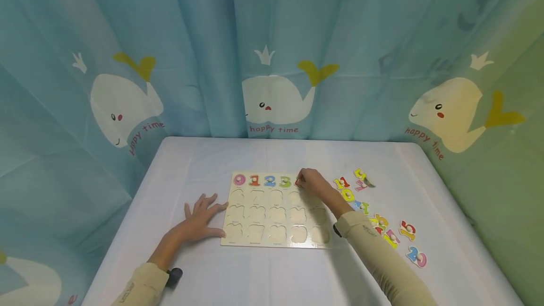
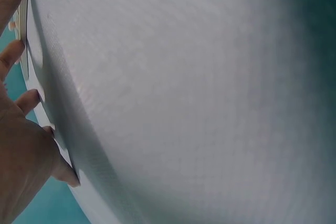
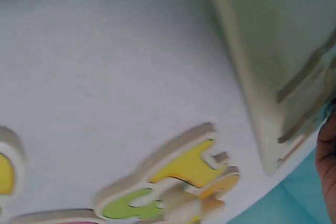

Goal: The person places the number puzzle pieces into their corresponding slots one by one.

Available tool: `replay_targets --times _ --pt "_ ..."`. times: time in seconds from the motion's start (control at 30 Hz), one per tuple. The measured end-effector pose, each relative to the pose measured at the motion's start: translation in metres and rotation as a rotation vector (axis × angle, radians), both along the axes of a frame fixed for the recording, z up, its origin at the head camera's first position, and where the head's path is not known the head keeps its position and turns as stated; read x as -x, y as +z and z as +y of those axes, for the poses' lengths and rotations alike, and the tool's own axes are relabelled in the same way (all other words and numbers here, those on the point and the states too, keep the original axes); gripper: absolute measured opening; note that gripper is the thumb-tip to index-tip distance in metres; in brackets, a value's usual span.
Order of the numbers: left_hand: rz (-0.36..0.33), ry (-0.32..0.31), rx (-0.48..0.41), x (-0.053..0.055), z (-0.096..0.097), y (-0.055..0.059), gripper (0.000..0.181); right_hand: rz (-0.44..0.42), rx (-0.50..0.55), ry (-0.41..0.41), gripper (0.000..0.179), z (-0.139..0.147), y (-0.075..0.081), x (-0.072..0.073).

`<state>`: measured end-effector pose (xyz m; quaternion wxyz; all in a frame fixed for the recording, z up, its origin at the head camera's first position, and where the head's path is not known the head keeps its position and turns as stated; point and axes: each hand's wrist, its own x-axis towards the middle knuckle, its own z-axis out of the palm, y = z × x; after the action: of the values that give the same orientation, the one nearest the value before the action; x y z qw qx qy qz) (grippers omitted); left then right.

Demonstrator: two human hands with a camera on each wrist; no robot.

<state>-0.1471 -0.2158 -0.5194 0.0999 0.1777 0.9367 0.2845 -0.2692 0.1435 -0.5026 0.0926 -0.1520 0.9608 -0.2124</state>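
Slippage is possible, since the left hand, fingers spread, merely touches the left edge of the board; the red piece at the top row's right end, pinched by the right hand, may jam if pressed askew, and the sleeve could sweep the loose pieces beside it.

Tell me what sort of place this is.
Possibly a curtained-off play or filming corner: a whale-print curtain hangs behind a white table, which holds a number board and loose number pieces.
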Motion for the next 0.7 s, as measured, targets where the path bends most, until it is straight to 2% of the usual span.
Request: replay_targets --times 0.23,0.5,0.7 --pt "-0.002 0.0 -0.003 0.0 0.002 0.001 0.082 0.019 -0.099 0.058 0.009 -0.003 0.013 0.002" --pt "-0.001 0.009 -0.011 0.0 0.0 0.002 0.08 -0.002 -0.048 0.064 0.007 -0.001 0.015 0.004" --pt "-0.006 0.004 -0.005 0.0 -0.001 0.001 0.08 -0.006 -0.037 0.019 0.012 -0.004 0.008 0.004"
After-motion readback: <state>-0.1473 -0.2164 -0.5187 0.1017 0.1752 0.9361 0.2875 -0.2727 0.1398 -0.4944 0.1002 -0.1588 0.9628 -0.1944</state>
